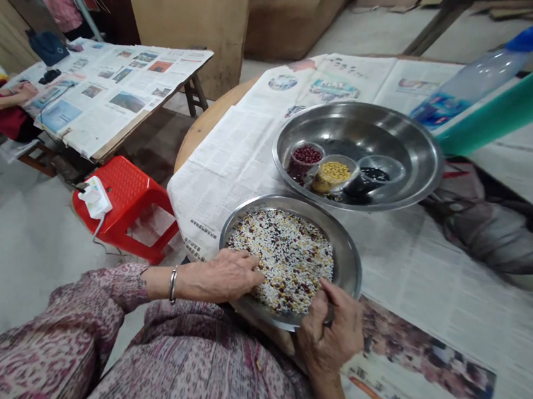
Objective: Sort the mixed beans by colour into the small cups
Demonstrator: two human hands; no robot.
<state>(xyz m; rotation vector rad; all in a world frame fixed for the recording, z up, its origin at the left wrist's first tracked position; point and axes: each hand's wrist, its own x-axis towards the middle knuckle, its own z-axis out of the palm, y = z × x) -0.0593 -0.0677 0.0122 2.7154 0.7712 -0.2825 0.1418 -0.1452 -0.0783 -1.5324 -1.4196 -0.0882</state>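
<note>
Our left hand (223,277) lies open, fingertips in mixed red, white and yellow beans (289,259); our right hand (329,330) grips the round steel bowl (348,259) at the near edge of the newspaper-covered wooden worktop (201,135), where tilting could spill them.

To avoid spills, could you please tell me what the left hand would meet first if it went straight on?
The left hand meets the mixed beans in the steel bowl first; it seems to touch them already.
</note>
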